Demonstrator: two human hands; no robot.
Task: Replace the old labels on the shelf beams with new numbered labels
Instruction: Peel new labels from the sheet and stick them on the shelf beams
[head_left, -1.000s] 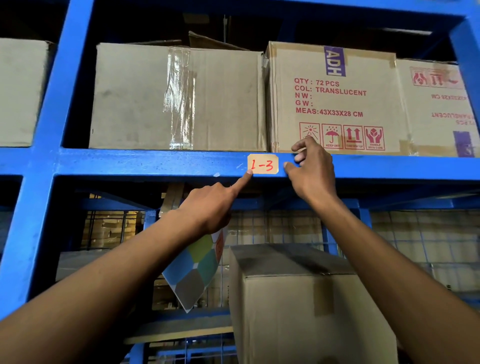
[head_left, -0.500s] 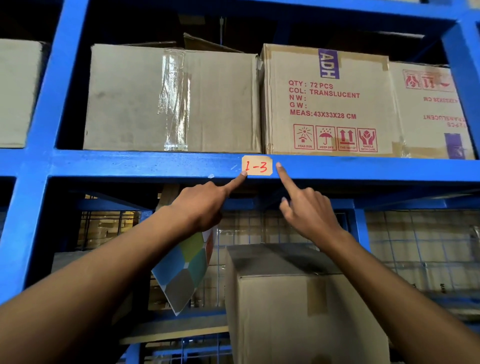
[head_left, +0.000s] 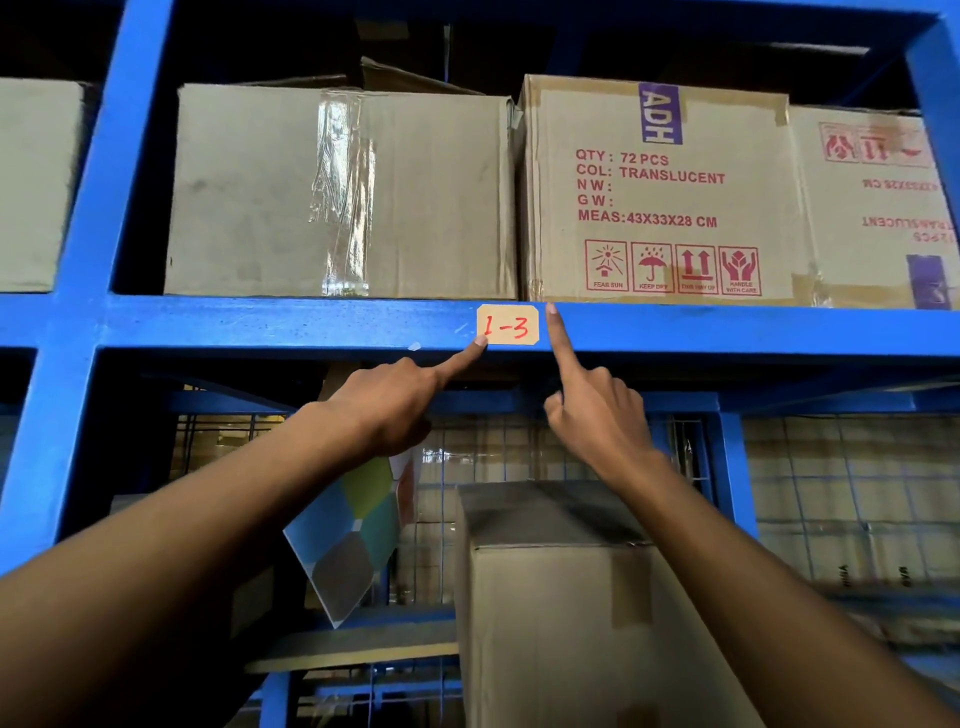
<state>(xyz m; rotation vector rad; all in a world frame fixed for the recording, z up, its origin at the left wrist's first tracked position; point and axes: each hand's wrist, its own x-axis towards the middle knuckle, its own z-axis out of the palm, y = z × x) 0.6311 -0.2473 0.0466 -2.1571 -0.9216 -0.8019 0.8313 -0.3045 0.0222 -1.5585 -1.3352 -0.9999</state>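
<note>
A tan label (head_left: 508, 325) marked "1-3" in red sits on the blue shelf beam (head_left: 260, 322). My left hand (head_left: 395, 402) points up, its index fingertip on the label's lower left corner. The same hand's lower fingers hold a sheet of coloured label squares (head_left: 348, 535) that hangs below it. My right hand (head_left: 597, 405) has its index finger raised, the tip on the beam at the label's upper right corner; its other fingers are curled and hold nothing.
Cardboard boxes stand on the upper shelf: a plain taped one (head_left: 337, 192), a printed "ADH" one (head_left: 660, 192) and another at right (head_left: 878, 208). A large box (head_left: 561, 597) stands on the lower level under my right arm. A blue upright (head_left: 78, 312) is at left.
My right hand went from gripping the beam beside the label to pointing with one finger, whose tip has slid up along the label's right edge. My left fingertip stayed on the lower left corner.
</note>
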